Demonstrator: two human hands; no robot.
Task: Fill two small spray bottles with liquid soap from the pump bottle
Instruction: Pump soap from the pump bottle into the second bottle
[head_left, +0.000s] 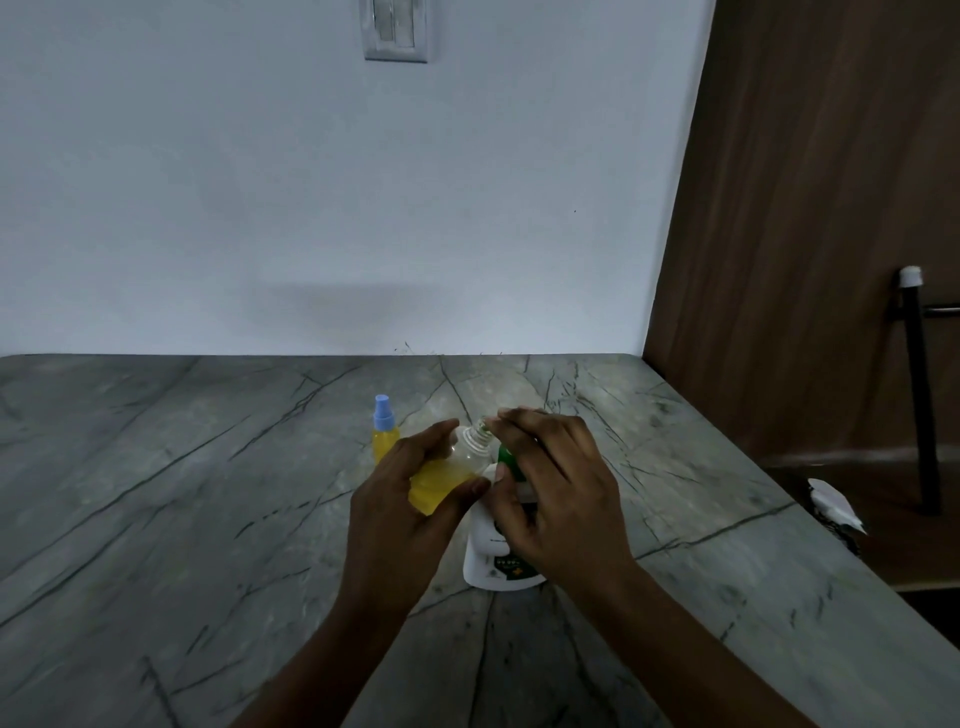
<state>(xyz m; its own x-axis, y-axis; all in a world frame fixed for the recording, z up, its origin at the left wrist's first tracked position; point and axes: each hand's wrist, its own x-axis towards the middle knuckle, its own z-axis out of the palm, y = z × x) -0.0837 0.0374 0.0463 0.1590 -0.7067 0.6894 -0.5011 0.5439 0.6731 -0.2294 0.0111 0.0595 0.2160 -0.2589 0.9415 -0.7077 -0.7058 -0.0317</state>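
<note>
Forearms (322, 665) came in from the bottom edge, hands meeting over the pump bottle (485, 556), which stood upright on the counter (156, 493) right in front of the person. L hand (400, 493) was wrapped round the open bottle (444, 480), tilted w/ its bare threaded neck up and to the right, approx. half full of yellow soap. R hand (561, 488) was curled over the green pump head (506, 458), thumb against its side, index tip at the open neck; the spout itself was hidden under the fingers. Capped bottle (385, 434), blue top on and yellow nearly to the shoulder, stood upright just behind the L hand, so prob. one done, one mid-fill.

Risks, as I judged them: the neck was narrow and the spout couldn't be seen, so a hard press could send soap down the outside and over the L fingers, making the grip slick. More tilt and the contents could run out. Pressing w/ no hand on the pump bottle's base could rock it.

Counter was grey stone w/ dark veins, brightest round the hands. Behind it was a plain pale wall (260, 182) w/ a switch plate (397, 31) up top. At right were a brown wood panel (805, 208), a black pole (922, 395) w/ white cap, and a white object (834, 506) past the counter edge, too unclear to ID.
</note>
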